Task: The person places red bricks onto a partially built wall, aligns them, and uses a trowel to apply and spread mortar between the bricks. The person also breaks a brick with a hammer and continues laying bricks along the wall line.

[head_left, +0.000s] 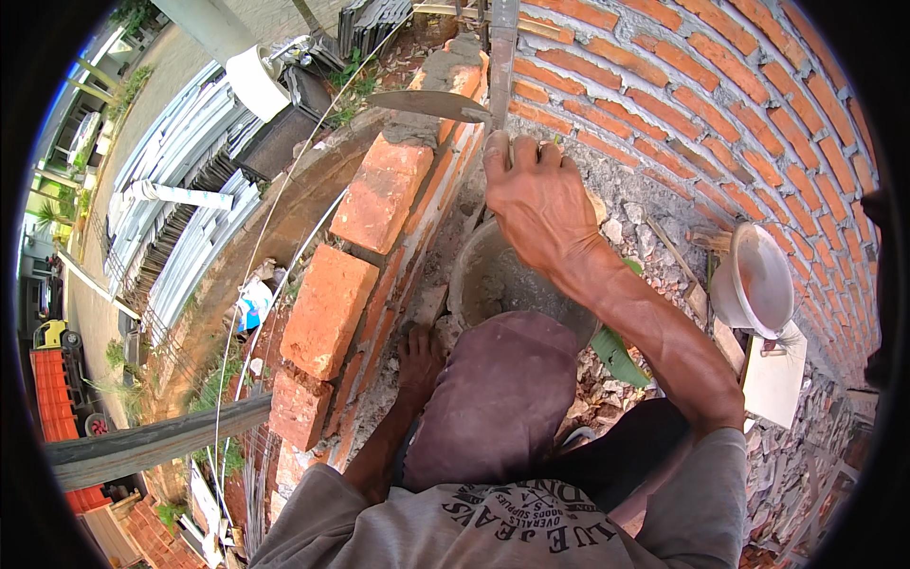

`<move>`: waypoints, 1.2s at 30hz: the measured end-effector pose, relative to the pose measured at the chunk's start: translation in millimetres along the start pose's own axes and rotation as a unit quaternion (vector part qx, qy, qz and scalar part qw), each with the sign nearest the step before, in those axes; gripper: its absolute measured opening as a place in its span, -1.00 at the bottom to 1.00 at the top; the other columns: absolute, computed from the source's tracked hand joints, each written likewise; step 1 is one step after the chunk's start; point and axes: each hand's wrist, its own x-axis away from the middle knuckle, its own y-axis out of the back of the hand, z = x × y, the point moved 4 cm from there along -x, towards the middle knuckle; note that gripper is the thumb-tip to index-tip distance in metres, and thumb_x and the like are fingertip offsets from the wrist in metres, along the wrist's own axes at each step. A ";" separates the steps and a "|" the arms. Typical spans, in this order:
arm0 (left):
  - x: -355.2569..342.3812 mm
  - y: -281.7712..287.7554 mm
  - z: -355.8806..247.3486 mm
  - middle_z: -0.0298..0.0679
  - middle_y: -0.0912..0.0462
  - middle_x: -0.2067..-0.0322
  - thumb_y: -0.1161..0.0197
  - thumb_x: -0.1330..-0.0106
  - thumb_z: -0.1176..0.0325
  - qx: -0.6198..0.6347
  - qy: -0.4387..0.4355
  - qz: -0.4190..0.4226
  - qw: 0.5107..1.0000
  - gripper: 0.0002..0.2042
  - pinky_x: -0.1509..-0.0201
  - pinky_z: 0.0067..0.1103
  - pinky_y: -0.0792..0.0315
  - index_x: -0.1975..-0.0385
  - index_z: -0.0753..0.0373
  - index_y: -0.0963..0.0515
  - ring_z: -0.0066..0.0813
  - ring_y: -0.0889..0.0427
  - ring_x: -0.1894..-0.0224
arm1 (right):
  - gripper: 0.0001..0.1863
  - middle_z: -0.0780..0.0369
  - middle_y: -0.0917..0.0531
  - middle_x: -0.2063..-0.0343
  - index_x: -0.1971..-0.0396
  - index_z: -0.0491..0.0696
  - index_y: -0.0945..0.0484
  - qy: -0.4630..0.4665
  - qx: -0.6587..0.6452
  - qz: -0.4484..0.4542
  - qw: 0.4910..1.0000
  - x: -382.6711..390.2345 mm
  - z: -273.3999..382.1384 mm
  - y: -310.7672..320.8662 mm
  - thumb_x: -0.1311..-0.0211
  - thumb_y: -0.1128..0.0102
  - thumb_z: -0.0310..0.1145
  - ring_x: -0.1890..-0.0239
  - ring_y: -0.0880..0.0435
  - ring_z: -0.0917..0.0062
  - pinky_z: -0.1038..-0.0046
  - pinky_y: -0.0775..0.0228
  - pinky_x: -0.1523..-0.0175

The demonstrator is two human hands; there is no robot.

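Observation:
My right hand (536,204) grips a trowel, its handle mostly hidden by my fingers; the metal blade (427,102) extends left over grey mortar (409,130) on the brick course. Two bricks, an upper one (379,190) and a middle one (327,303), lie along the low wall, with a broken piece (299,408) nearer me. My left hand (417,356) rests low beside the wall's inner face, fingers apart, holding nothing that I can see. A round mortar bucket (474,275) stands below my right wrist, partly hidden by my knee (493,398).
A taller brick wall (682,76) curves along the right, with a white bucket (754,280) and pale board (773,379) near its foot. Strings and a wooden beam (161,441) run left of the low wall. Beyond are stacked metal pieces (156,237) and an orange truck (62,417).

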 end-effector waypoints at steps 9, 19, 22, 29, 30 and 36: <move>-1.3 6.7 -1.8 0.07 -0.19 -0.29 -0.06 -0.38 0.15 0.031 0.001 0.017 0.999 -0.43 -0.34 -0.05 -0.11 -0.26 0.45 -0.28 0.04 -0.11 -0.39 | -0.57 -0.05 -0.57 0.35 0.07 -0.36 -0.51 -0.010 -0.062 0.017 0.998 -4.7 -7.2 -3.3 0.00 -0.18 -0.51 0.33 -0.69 0.12 0.25 -0.60 0.33; -1.0 -19.7 1.6 0.03 -0.25 -0.28 -0.06 -0.36 0.16 0.018 0.021 -0.004 1.000 -0.45 -0.32 -0.03 -0.16 -0.27 0.37 -0.31 0.02 -0.17 -0.37 | -0.68 0.00 -0.61 0.39 0.17 -0.28 -0.56 0.024 -0.047 0.021 0.998 -17.3 2.6 8.6 -0.06 -0.17 -0.46 0.42 -0.70 0.20 0.27 -0.58 0.32; -0.2 -21.3 0.9 0.04 -0.28 -0.27 -0.06 -0.36 0.20 0.000 0.017 -0.010 1.000 -0.48 -0.32 -0.03 -0.17 -0.26 0.35 -0.33 0.03 -0.19 -0.36 | -0.70 0.02 -0.61 0.40 0.19 -0.27 -0.56 0.003 -0.042 0.005 0.999 -21.8 -0.4 11.2 -0.06 -0.18 -0.45 0.43 -0.70 0.22 0.30 -0.58 0.36; -0.7 -11.6 0.5 0.05 -0.28 -0.24 -0.06 -0.35 0.26 0.019 0.017 -0.020 0.999 -0.49 -0.32 -0.07 -0.20 -0.26 0.36 -0.33 0.03 -0.21 -0.35 | -0.72 0.04 -0.61 0.43 0.22 -0.27 -0.57 0.001 0.006 0.033 0.999 -20.5 -1.5 4.5 -0.05 -0.19 -0.47 0.43 -0.71 0.24 0.31 -0.58 0.37; -0.1 -9.5 1.4 0.05 -0.28 -0.24 -0.06 -0.34 0.26 0.015 0.022 -0.035 0.999 -0.49 -0.32 -0.08 -0.21 -0.26 0.36 -0.33 0.03 -0.21 -0.35 | -0.73 0.04 -0.61 0.43 0.23 -0.27 -0.57 0.002 -0.007 0.015 1.000 -20.6 -0.8 5.0 -0.05 -0.19 -0.47 0.43 -0.71 0.24 0.31 -0.58 0.37; 0.3 -7.9 -0.6 0.05 -0.26 -0.24 -0.06 -0.35 0.24 -0.038 -0.013 -0.037 0.999 -0.48 -0.30 -0.10 -0.23 -0.25 0.40 -0.32 0.01 -0.21 -0.34 | -0.73 0.08 -0.62 0.50 0.31 -0.21 -0.62 0.017 0.022 -0.019 0.999 -18.6 2.1 0.7 0.04 -0.29 -0.39 0.51 -0.67 0.40 0.43 -0.48 0.54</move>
